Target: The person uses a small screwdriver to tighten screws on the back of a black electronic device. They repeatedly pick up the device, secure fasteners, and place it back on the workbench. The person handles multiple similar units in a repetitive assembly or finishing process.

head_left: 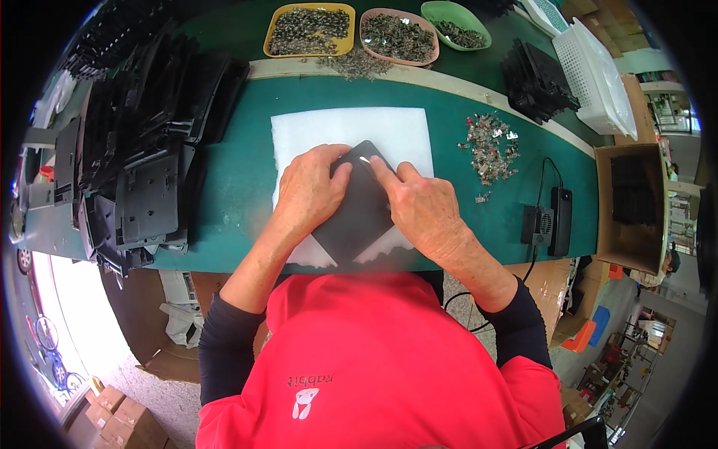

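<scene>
A flat black plastic panel (357, 206) lies turned corner-up on a white foam sheet (299, 123) in front of me. My left hand (313, 187) is closed on the panel's upper left edge, its thumb resting on the face. On the right edge my right hand (425, 206) is also closed, with the index finger pressed down near the top corner. Just beside that fingertip shows a small bright sliver (365, 159), too small to name. The right thumb is hidden beneath the hand.
Stacked black plastic housings (149, 194) crowd the left. Small metal parts fill a yellow tray (351, 30), a pink tray (364, 45) and a green tray (479, 41); a loose pile (490, 150) lies right. A black power adapter (559, 221) and an open cardboard box (609, 251) stand far right.
</scene>
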